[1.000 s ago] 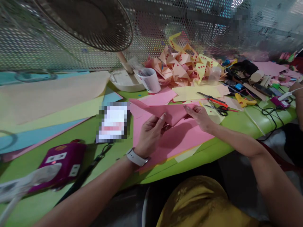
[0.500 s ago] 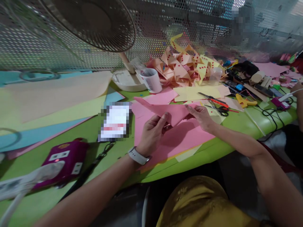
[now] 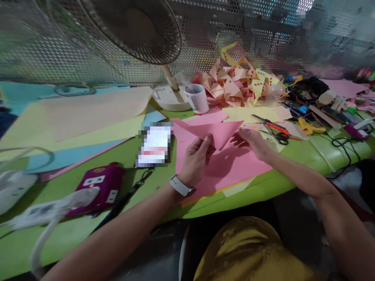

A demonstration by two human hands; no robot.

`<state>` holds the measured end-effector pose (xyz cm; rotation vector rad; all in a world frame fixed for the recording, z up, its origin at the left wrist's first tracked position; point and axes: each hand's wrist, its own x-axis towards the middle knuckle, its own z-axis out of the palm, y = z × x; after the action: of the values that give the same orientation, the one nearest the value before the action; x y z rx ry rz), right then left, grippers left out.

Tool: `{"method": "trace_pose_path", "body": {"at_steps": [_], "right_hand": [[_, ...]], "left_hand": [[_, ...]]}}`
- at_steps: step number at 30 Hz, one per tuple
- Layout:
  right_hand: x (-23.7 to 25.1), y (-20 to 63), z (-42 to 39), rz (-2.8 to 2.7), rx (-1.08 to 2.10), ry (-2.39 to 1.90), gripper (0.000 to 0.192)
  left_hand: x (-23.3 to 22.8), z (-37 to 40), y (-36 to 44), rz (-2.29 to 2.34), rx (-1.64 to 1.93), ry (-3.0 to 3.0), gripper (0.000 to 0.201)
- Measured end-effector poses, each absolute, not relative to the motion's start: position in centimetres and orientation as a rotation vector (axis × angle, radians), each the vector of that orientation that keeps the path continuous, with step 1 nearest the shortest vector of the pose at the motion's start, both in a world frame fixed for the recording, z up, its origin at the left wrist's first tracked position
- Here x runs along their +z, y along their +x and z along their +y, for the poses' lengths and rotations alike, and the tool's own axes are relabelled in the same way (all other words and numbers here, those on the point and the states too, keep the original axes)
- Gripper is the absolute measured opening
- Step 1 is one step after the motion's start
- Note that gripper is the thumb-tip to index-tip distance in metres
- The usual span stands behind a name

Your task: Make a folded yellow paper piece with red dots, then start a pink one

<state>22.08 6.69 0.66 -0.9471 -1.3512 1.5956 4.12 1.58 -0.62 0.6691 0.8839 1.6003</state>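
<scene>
- Head view: left hand pinching the near edge of a folded pink paper triangle, thumb on top, fingers curled under.
- Right hand on the triangle's right side, fingers half closed around the edge; grip underneath hidden, so cannot tell how firm.
- Triangle lifted just above the pink sheet, point toward the scissors, long edge running back toward the blurred card to the left of the pink sheet.
- Best handling, judging from this: line up both edges first, then press the crease flat against the pink sheet, running a fingertip outward from the middle.
- Worth keeping the left thumb as the anchor so the layers cannot slip.
- Beyond the pink sheet: white cup, fan base, heap of folded spotted paper pieces.
- Left of the pink sheet: purple device on the green table.
</scene>
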Motion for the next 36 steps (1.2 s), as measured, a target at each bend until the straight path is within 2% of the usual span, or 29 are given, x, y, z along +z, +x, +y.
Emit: {"method": "trace_pose_path", "body": {"at_steps": [2, 10, 18, 24, 31, 36], "right_hand": [[0.4, 21.5, 6.0, -1.464, 1.689, -0.957, 0.05], [0.1, 20.5, 5.0, -1.445, 1.712, -1.061, 0.05], [0.0, 21.3, 6.1, -1.318, 1.463, -0.983, 0.039], [-0.1, 21.5, 6.2, -1.379, 1.508, -0.967, 0.037], [-0.3, 21.6, 6.1, -1.428, 1.476, -0.95, 0.035], [-0.8, 21.6, 6.1, -1.451, 1.474, -0.954, 0.035]], "left_hand": [[-0.7, 1.3, 4.6, 0.865, 1.599, 0.711, 0.034], [-0.8, 0.7, 4.9, 0.834, 1.517, 0.792, 0.03], [-0.6, 1.2, 4.1, 0.887, 1.539, 0.74, 0.032], [-0.4, 1.0, 4.2, 0.973, 1.518, 0.747, 0.035], [-0.2, 0.3, 4.2, 1.018, 1.305, 0.811, 0.042], [-0.3, 0.4, 4.2, 1.097, 1.265, 0.876, 0.039]]}}
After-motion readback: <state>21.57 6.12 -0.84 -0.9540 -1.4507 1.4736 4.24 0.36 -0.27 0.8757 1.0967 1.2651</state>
